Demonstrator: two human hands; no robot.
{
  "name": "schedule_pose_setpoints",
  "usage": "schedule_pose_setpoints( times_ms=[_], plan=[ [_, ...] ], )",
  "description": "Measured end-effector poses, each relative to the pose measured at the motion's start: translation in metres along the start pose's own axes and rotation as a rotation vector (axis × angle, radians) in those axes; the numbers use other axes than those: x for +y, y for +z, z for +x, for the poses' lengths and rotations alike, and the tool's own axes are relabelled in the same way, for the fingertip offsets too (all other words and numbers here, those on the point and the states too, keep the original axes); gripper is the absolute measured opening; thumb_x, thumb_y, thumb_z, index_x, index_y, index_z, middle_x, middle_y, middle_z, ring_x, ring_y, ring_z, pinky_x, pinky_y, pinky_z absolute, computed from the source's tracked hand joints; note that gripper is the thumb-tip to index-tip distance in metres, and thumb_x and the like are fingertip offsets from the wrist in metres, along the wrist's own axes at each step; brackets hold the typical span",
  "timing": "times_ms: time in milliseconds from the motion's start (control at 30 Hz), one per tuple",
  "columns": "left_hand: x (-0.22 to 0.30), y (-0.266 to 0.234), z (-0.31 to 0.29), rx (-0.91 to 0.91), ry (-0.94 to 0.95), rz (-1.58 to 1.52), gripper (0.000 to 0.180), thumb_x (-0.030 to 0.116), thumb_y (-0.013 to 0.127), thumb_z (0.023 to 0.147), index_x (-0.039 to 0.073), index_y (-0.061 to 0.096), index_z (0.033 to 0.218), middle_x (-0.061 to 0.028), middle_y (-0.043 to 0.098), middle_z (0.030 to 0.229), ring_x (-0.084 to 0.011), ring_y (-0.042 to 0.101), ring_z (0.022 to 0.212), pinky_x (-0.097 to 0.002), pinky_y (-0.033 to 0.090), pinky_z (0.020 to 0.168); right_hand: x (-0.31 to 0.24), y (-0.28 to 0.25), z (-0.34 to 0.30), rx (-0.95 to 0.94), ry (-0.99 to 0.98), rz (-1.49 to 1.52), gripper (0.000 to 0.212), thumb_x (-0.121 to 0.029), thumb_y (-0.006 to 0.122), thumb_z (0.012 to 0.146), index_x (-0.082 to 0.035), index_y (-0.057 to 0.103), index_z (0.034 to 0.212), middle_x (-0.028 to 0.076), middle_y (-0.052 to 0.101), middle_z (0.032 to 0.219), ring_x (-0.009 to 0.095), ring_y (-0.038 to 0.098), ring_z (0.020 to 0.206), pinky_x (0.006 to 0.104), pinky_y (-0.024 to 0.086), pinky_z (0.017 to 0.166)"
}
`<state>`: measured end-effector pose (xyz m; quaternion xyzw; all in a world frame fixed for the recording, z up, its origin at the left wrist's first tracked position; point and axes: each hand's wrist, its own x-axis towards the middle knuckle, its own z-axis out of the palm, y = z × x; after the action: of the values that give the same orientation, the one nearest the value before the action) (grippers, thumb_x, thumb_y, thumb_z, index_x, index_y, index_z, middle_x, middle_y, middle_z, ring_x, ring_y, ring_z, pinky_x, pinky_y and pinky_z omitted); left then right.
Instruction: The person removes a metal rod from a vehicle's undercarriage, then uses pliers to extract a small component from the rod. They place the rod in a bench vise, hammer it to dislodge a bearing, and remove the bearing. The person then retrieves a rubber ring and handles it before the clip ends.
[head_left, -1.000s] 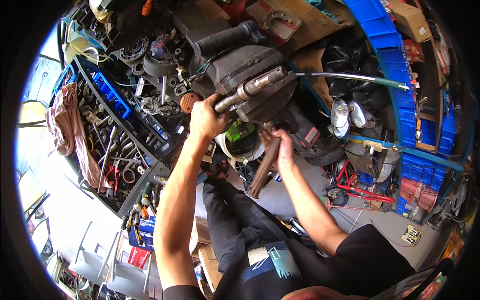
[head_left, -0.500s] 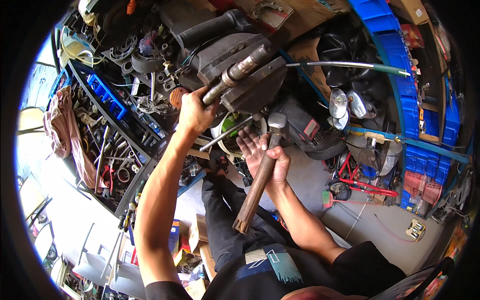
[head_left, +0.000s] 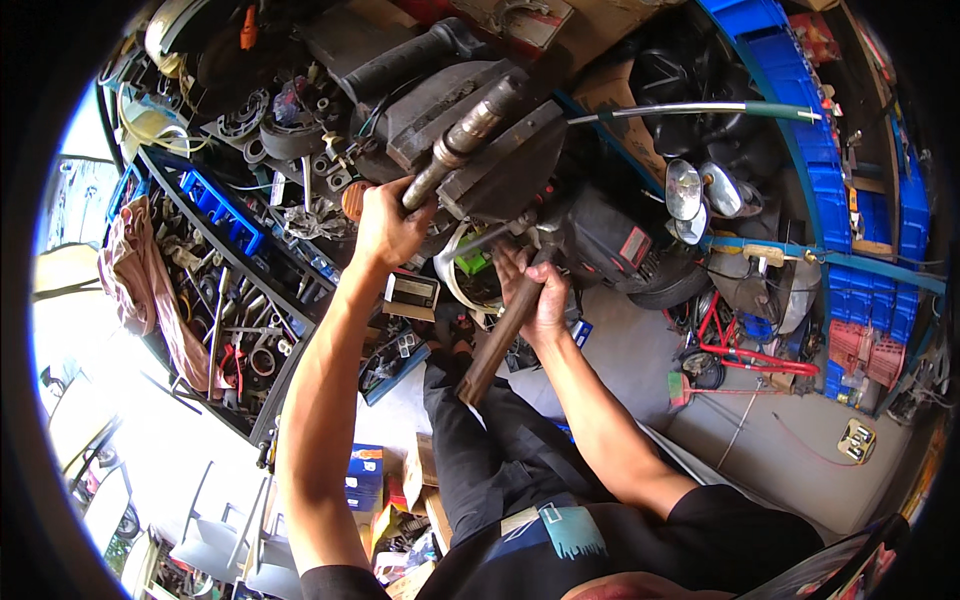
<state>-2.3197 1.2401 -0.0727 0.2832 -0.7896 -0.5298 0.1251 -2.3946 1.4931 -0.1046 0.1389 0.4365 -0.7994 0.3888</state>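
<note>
A worn metal shaft [head_left: 468, 135] with stepped collars lies slantwise across the jaws of a dark bench vise [head_left: 530, 140]. My left hand [head_left: 388, 226] is closed around its near end. Below the vise, my right hand [head_left: 541, 304] grips a hammer [head_left: 505, 340] with a rusty pipe-like handle. The thumb crosses the handle and the other fingers are partly behind it. The hammer's head is up under the vise, near its screw handle [head_left: 485, 238], and is hard to make out.
Metal parts and tools fill the tray [head_left: 265, 290] at left, a brown cloth [head_left: 145, 280] over its edge. Round mirrors [head_left: 684, 190], a red metal frame [head_left: 740, 355] and blue bins [head_left: 865, 345] stand at right. Cardboard boxes [head_left: 425, 475] lie beside my legs.
The hammer has moved up and away from my body, toward the underside of the vise. The spread fingers of my right hand have drawn in. My left hand still holds the shaft.
</note>
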Motion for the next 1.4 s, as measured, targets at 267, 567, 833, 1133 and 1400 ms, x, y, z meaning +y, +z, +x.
schedule_pose_setpoints(
  times_ms=[267,567,833,1133,1400],
  plan=[
    [0.001,-0.003,-0.002,0.016,0.065,0.082,0.022,0.014,0.071,0.084,-0.005,0.07,0.094,-0.0189,0.062,0.065,-0.0227,0.057,0.056,-0.0391,0.051,0.063,-0.027,0.055,-0.066,-0.375,0.122,0.358,0.021,-0.023,0.067,0.072,-0.007,0.059,0.081,0.036,0.051,0.151,0.043,0.042,0.152,0.0523,0.018,0.134],
    [0.011,-0.018,-0.006,-0.156,-0.043,0.015,0.028,0.017,0.071,0.084,-0.01,0.069,0.091,-0.0218,0.061,0.066,-0.026,0.059,0.059,-0.0425,0.052,0.067,-0.081,0.057,-0.027,-0.353,-0.085,0.221,0.021,-0.03,0.072,0.072,-0.011,0.064,0.079,0.027,0.047,0.158,0.039,0.036,0.153,0.0476,0.03,0.122],
    [0.016,-0.025,-0.001,-0.139,-0.002,0.117,0.028,0.018,0.072,0.083,-0.009,0.068,0.089,-0.0232,0.063,0.067,-0.0304,0.062,0.06,-0.0436,0.052,0.068,-0.05,0.028,0.004,-0.239,-0.042,0.25,0.024,-0.026,0.073,0.068,-0.009,0.059,0.077,0.019,0.058,0.149,0.035,0.039,0.15,0.0477,0.019,0.132],
    [0.019,-0.019,0.006,-0.087,0.006,0.168,0.027,0.018,0.073,0.082,-0.008,0.069,0.088,-0.0242,0.066,0.071,-0.0337,0.065,0.064,-0.0448,0.053,0.072,-0.052,0.033,-0.012,-0.286,0.043,-0.023,0.028,-0.035,0.071,0.067,-0.013,0.059,0.079,0.015,0.055,0.153,0.032,0.044,0.144,0.0403,0.03,0.116],
    [0.014,-0.008,0.003,-0.023,-0.006,0.159,0.029,0.014,0.071,0.079,-0.01,0.071,0.096,-0.0283,0.069,0.077,-0.0397,0.07,0.073,-0.0454,0.055,0.077,-0.044,0.034,-0.019,-0.279,0.209,0.126,0.025,-0.028,0.068,0.068,-0.009,0.057,0.079,0.014,0.06,0.134,0.031,0.049,0.133,0.04,0.037,0.105]
  ],
)
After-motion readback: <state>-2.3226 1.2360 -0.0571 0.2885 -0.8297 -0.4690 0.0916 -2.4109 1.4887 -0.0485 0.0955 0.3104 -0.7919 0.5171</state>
